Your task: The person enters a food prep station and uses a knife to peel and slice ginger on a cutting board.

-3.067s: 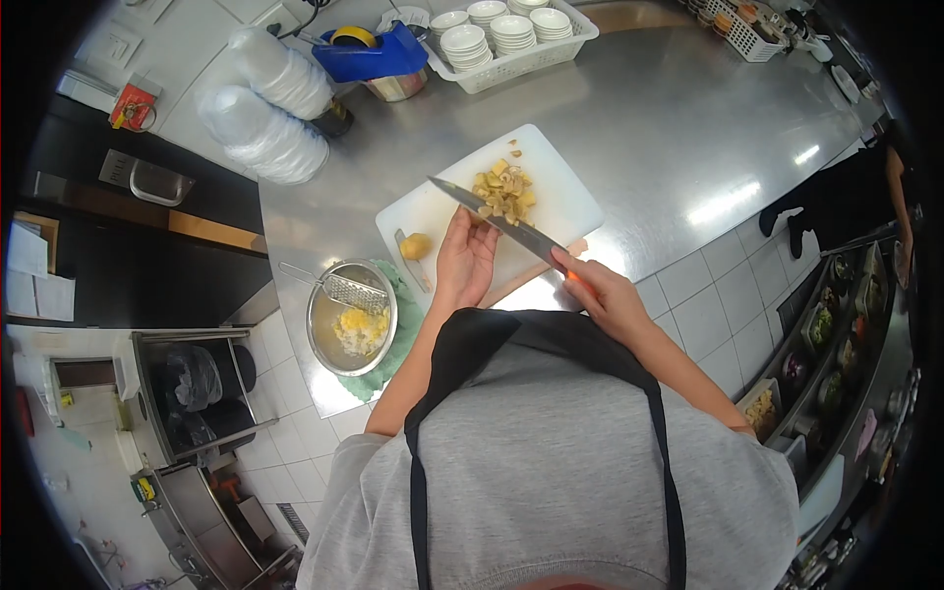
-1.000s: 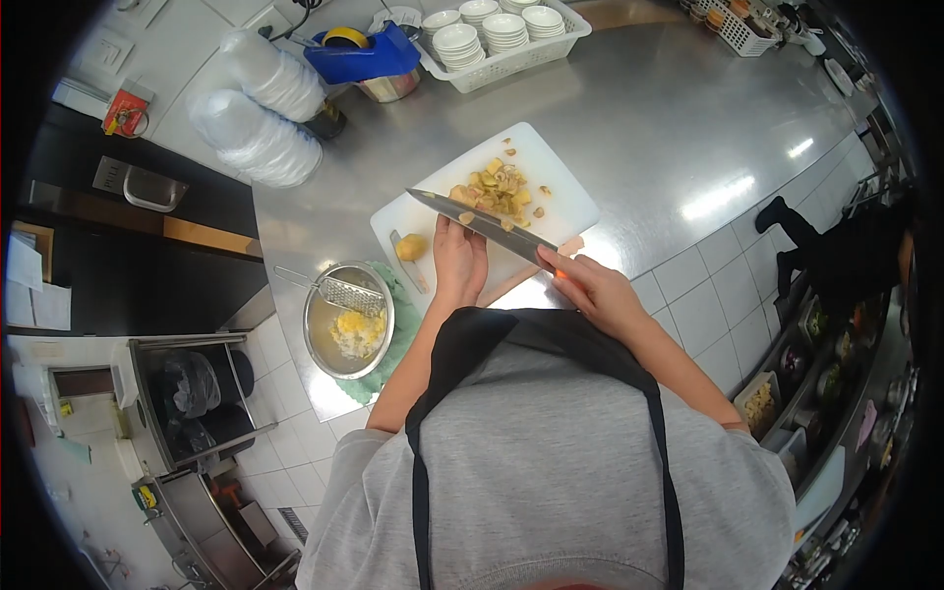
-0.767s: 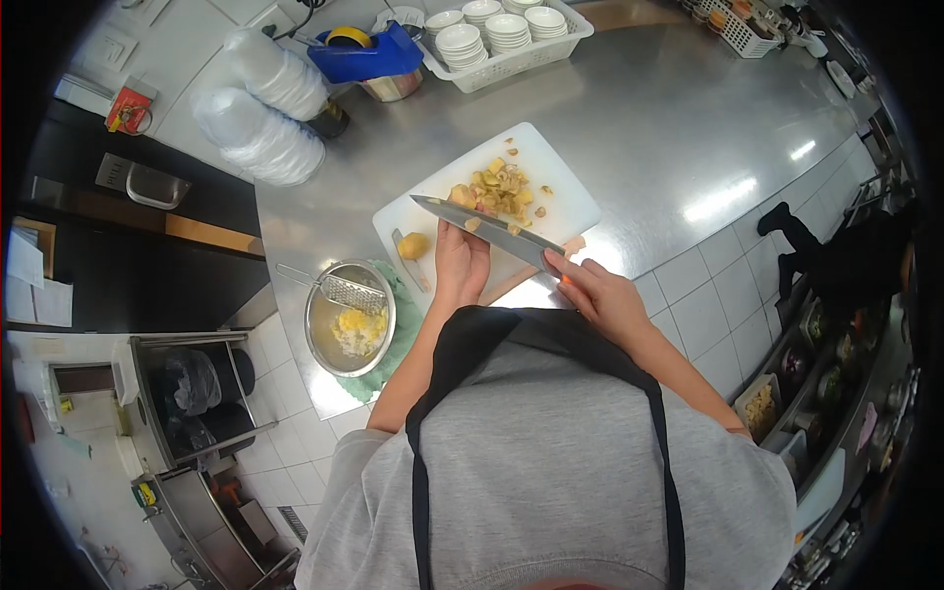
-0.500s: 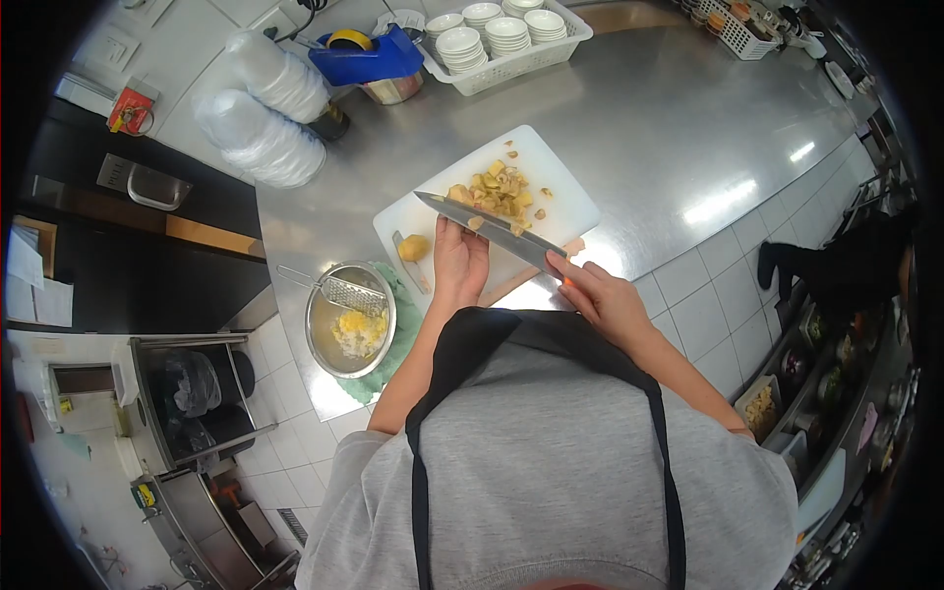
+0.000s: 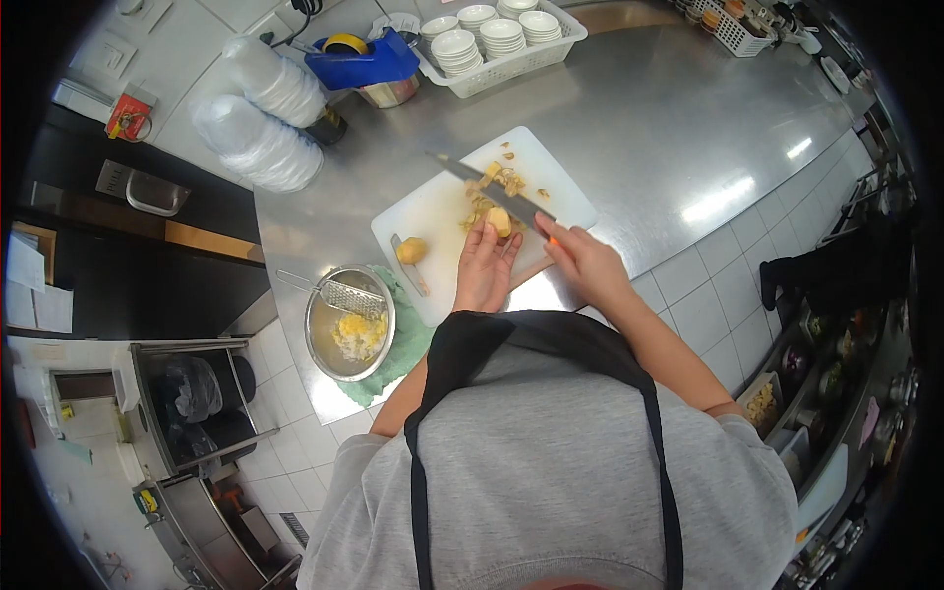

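My left hand (image 5: 483, 270) is closed round a peeled yellow piece of ginger (image 5: 500, 221), held up at its fingertips over the white cutting board (image 5: 560, 187). In my right hand (image 5: 587, 261) is a large kitchen knife (image 5: 511, 204) with an orange handle, its blade slanting up and left just beyond the ginger. Behind the blade lies a heap of yellow-brown peelings (image 5: 506, 180), partly hidden by it. Another peeled yellow piece (image 5: 411, 251) sits at the board's left, beside a small flat blade (image 5: 421, 281).
A metal bowl (image 5: 313, 344) with a grater (image 5: 349, 298) and yellow and white shreds stands left on a green cloth (image 5: 393, 369). Wrapped cup stacks (image 5: 261, 147), a blue holder (image 5: 366, 64) and a white basket (image 5: 492, 79) of small dishes line the back. Someone in dark clothes (image 5: 846, 261) is at right.
My left hand has moved right and now holds the ginger piece up in view. The knife has shifted away from over my left fingers, its blade now above the peelings.
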Motion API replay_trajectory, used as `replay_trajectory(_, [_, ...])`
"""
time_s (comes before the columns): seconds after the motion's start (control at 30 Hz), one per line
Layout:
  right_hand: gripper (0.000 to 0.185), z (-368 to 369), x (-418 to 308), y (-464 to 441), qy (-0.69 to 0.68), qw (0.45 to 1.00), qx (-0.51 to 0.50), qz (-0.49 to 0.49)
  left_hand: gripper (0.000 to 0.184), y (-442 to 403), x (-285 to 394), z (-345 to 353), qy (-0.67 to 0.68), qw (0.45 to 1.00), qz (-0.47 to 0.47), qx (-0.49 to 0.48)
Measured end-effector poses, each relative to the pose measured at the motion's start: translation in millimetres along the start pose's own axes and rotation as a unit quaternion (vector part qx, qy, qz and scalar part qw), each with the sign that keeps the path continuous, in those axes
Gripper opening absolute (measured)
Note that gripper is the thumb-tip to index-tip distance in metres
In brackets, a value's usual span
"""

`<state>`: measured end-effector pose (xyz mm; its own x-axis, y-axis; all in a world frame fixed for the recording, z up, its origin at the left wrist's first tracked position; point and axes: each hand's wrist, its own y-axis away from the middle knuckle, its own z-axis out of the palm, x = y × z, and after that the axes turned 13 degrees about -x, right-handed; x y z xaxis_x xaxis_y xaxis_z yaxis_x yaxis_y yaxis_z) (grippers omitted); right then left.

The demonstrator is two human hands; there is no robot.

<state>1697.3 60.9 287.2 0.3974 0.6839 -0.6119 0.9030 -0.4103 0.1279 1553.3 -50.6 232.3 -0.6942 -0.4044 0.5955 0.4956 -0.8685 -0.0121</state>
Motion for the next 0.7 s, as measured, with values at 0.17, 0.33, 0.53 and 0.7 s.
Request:
replay_trajectory(0.17, [0.039,4,23,-4,-0.123,0.990,0.043,-0.057,0.032,-3,15,12,-0.018,1.000,0.011,-0.007])
replay_trajectory(0.33, [0.042,-1,19,27,-0.152,0.982,0.045,-0.100,0.034,-5,20,6,-0.021,0.999,0.031,0.009])
replay_trajectory(0.53, [0.046,-5,10,50,-0.091,0.994,-0.048,-0.026,0.034,-9,24,1,-0.088,0.994,0.061,0.019])
replay_trajectory(0.7, [0.042,2,10,34,-0.051,0.998,0.002,0.045,0.033,2,4,12,-0.121,0.992,0.033,0.010])
